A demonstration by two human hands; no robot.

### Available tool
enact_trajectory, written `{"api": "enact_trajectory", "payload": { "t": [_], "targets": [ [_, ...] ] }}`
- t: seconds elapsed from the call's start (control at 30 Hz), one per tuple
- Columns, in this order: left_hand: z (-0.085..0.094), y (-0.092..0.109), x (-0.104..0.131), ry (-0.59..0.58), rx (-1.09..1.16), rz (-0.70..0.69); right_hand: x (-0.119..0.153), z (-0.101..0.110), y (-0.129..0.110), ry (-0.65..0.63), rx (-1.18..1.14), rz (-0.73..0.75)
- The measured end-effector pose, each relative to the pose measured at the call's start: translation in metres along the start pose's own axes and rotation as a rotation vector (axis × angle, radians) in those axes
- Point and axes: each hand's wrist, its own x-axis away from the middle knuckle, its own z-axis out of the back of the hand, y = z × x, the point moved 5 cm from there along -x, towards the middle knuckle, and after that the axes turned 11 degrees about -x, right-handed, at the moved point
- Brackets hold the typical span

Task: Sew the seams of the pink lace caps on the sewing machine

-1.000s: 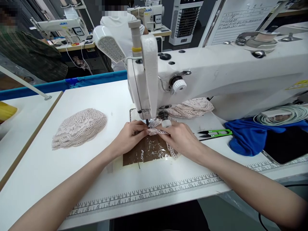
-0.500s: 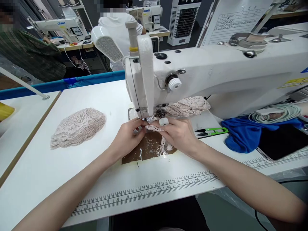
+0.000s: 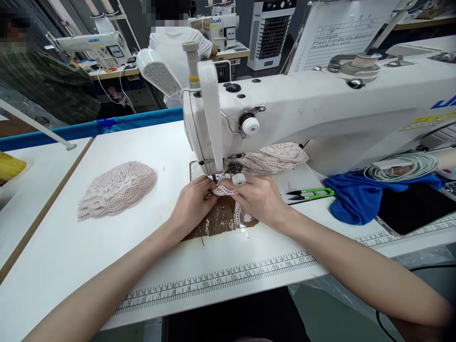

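Observation:
A pale pink lace piece (image 3: pixel 225 190) lies under the needle area of the white sewing machine (image 3: pixel 285 109), its lower end hanging over a brown taped plate (image 3: pixel 217 221). My left hand (image 3: pixel 192 202) pinches the lace edge just left of the needle. On the right, my right hand (image 3: pixel 261 197) grips the same lace with thumb and fingers, close below the white knob (image 3: pixel 238 179). The fingertips of both hands nearly meet, and the machine head partly hides them.
Stacked lace (image 3: pixel 117 190) lies on the left, more lace (image 3: pixel 276 157) behind the needle. Green snips (image 3: pixel 313 193), a blue cloth (image 3: pixel 356 197) and a black phone (image 3: pixel 416 209) sit at the right. Two people (image 3: pixel 178 47) are beyond the blue-edged table.
The whole view has shifted slightly, the machine now appearing a little further left. Both hands keep their hold on the lace, with the fingers barely moved.

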Motion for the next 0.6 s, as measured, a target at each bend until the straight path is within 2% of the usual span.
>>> {"api": "enact_trajectory", "payload": {
  "t": [0.17, 0.3, 0.43, 0.53, 0.6],
  "targets": [
    [0.002, 0.004, 0.002, -0.015, 0.030, -0.009, 0.001, -0.007, 0.003, -0.053, -0.030, -0.061],
    [0.004, 0.001, 0.002, -0.100, 0.153, 0.002, 0.002, -0.010, 0.004, -0.076, -0.065, -0.102],
    [0.008, -0.002, 0.004, -0.184, 0.214, -0.044, 0.001, -0.012, 0.005, -0.145, -0.064, -0.122],
    [0.010, -0.001, 0.008, -0.187, 0.121, -0.119, 0.002, -0.012, 0.005, -0.183, -0.076, -0.135],
    [0.011, 0.004, 0.014, -0.125, -0.024, -0.213, 0.004, -0.011, 0.004, -0.208, -0.120, -0.128]
  ]
}}
